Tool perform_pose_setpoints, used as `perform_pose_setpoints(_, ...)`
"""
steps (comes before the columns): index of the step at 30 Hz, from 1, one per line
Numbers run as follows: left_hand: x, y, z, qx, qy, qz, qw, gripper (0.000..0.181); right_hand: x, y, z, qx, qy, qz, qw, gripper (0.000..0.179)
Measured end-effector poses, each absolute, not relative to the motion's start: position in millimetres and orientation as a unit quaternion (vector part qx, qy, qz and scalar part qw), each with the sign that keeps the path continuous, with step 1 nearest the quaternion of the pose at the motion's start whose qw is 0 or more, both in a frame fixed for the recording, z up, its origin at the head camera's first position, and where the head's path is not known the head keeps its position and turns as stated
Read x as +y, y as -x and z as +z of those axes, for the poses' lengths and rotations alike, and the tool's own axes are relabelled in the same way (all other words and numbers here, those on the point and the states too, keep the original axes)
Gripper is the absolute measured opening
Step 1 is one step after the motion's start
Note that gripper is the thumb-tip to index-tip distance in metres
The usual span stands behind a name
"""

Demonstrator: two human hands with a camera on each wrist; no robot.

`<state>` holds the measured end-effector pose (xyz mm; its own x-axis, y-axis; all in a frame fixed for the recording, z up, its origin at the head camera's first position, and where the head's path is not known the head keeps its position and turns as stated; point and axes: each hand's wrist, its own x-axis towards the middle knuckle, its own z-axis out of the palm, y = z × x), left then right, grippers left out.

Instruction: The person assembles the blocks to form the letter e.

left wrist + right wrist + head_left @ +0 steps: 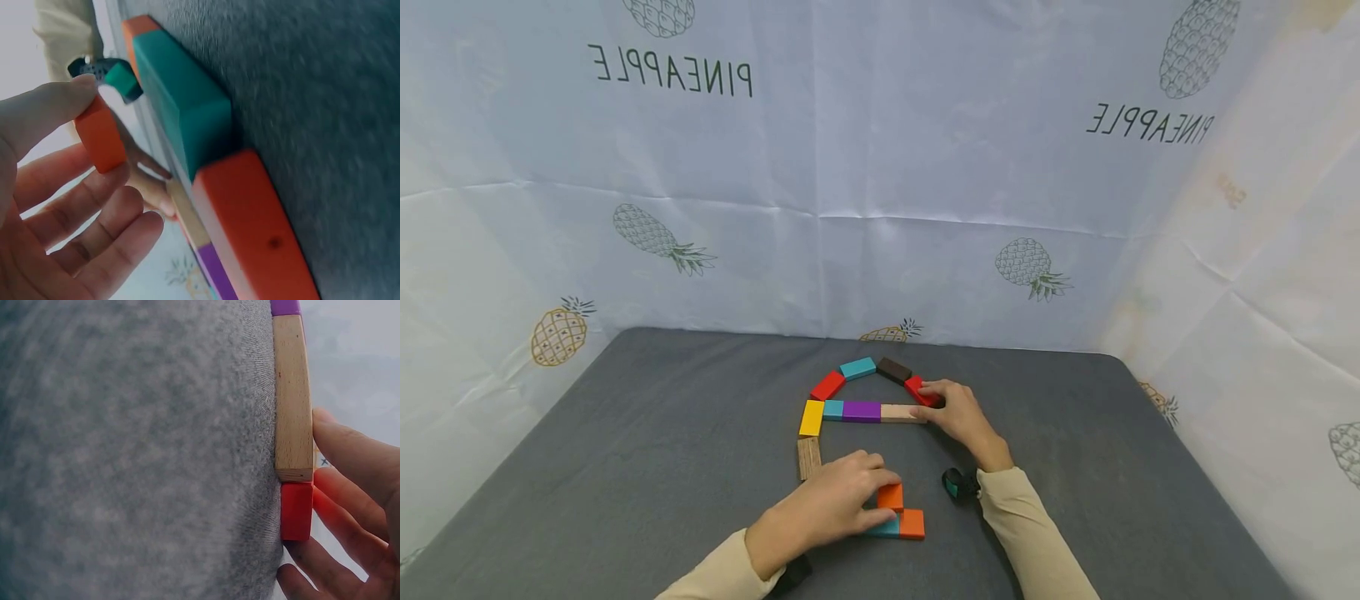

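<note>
My left hand (831, 500) pinches a small orange block (103, 134) between thumb and fingers. It is held over a teal block (187, 106) and another orange block (912, 524) on the table. In the left wrist view, a red-orange block (250, 225) lies against the teal one, close below the hand. Farther off, my right hand (958, 417) grips a red block (296, 511) at the right end of an arch of blocks. Its thumb rests at the edge of a pale wooden block (292, 394), which meets the red one.
A purple block (861, 412) and a short blue block (833, 409) continue the straight row. Dark brown (894, 370), blue (858, 368), red (828, 385), yellow (812, 418) and wooden (808, 458) blocks curve around it. A grey cloth covers the table (700, 433); a pineapple-print curtain (880, 167) hangs behind.
</note>
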<state>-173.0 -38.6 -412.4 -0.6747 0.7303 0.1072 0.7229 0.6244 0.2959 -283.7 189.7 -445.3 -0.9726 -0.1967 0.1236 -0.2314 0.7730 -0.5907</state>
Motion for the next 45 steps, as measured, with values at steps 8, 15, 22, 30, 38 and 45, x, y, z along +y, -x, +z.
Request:
perform_pose_setpoints(8,-24,170,-416,0.898,-0.414,0.145,0.017,0.034,190,283,-446,-0.939,-0.109,0.324,0.025,0.046)
perform_pose_setpoints(15,-12,171,-420,0.891,-0.431,0.142,0.017,0.033,191,282,-447,-0.938,-0.115,0.325,0.031,0.044)
perform_pose_setpoints(22,4,172,-419,0.884,-0.451,0.125,0.016,0.03,191,282,-446,-0.938,-0.115,0.325,0.034,0.045)
perform_pose_setpoints(30,18,173,-422,0.878,-0.462,0.119,0.027,0.028,191,282,-446,-0.938,-0.116,0.324,0.036,0.044)
perform_pose_setpoints(38,24,173,-427,0.88,-0.457,0.119,0.044,0.028,191,284,-447,-0.94,-0.117,0.318,0.033,0.044)
perform_pose_setpoints(45,26,173,-429,0.889,-0.441,0.111,0.06,0.031,189,284,-446,-0.94,-0.112,0.32,0.031,0.044)
